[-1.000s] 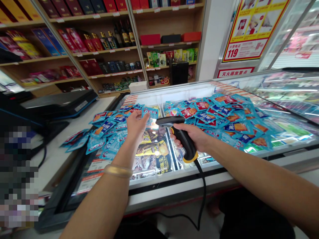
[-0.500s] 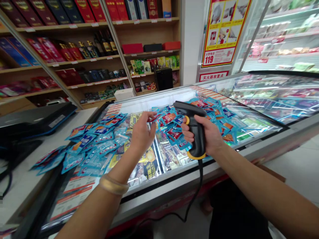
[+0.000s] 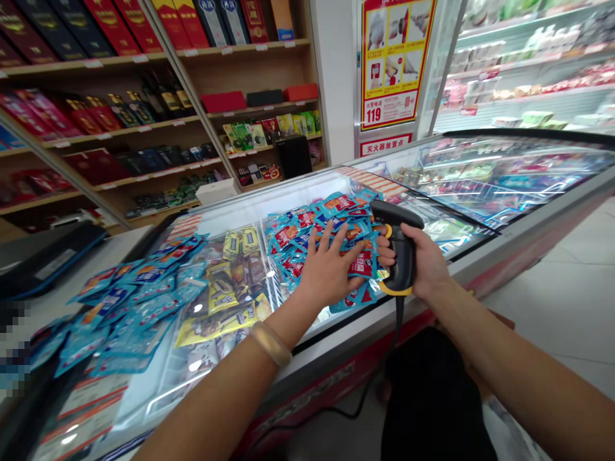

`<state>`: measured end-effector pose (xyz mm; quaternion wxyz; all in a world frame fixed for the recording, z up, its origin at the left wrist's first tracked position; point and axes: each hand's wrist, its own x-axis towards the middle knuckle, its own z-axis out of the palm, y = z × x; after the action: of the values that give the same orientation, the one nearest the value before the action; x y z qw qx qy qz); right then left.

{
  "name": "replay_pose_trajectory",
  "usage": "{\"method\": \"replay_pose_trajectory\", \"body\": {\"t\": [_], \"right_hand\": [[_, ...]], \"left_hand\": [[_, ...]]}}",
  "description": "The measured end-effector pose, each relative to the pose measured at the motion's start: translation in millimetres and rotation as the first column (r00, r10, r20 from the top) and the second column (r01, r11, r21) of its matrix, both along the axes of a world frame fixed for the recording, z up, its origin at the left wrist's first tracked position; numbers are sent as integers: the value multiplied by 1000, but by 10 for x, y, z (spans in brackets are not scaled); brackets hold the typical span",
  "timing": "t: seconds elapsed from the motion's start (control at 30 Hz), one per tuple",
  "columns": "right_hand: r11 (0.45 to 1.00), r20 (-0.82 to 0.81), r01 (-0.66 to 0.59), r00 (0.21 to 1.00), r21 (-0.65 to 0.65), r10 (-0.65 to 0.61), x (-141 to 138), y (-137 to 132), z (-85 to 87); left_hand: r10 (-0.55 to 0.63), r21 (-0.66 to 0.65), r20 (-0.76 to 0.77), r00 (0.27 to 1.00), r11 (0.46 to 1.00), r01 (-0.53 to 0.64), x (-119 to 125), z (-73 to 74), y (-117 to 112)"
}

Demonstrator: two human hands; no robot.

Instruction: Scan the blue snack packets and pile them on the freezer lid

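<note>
My right hand [image 3: 427, 262] is wrapped around the handle of a black and yellow barcode scanner [image 3: 400, 246], its head tilted toward the far left. My left hand [image 3: 329, 266], fingers spread, lies palm down on a heap of blue snack packets [image 3: 293, 230] with red and dark blue labels. The heap rests on the glass top of a chest freezer [image 3: 192, 384], right beside the scanner. A second spread of blue packets [image 3: 139, 307] lies on the left part of the glass. Yellow packages [image 3: 221, 288] show through the glass between the two groups.
A counter with a dark flat device [image 3: 48, 256] stands at the left. Shelves [image 3: 259, 45] of boxes and bottles line the back. The scanner's cable [image 3: 355, 410] hangs down in front of the freezer. Another glass-topped section [image 3: 519, 173] extends to the right.
My left hand has moved right and spread out onto the right heap. The packets there are drawn closer together beside the scanner. The view has shifted right; my right hand still holds the scanner.
</note>
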<state>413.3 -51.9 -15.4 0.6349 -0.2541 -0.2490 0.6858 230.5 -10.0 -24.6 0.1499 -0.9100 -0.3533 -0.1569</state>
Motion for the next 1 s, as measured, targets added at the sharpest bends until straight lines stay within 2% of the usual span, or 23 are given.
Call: {"method": "replay_pose_trajectory", "body": {"t": [0.13,0.4,0.63,0.73,0.83,1.0], "right_hand": [[998,-48,-5,999,-57,2,-68,57,-73],[998,-48,13,999,-55,-16,-91,110,-103],[998,-41,50,998,-47,-52,-75,126,-94],[998,-33,37,999,-43,-39,-75,108,-49],[998,-19,36,999,-43,-37,-98,83,20],[998,-2,37,999,-49,-37,-234,43,135]], "left_hand": [[81,-45,-7,997,996,-81,7,-2,20],[150,-131,-59,987,979,-157,108,15,113],[133,-238,-111,985,959,-157,84,122,182],[105,-296,-94,990,947,-128,19,181,123],[125,-320,-48,991,938,-134,-98,198,32],[189,-288,37,981,942,-171,-478,180,-79]]}}
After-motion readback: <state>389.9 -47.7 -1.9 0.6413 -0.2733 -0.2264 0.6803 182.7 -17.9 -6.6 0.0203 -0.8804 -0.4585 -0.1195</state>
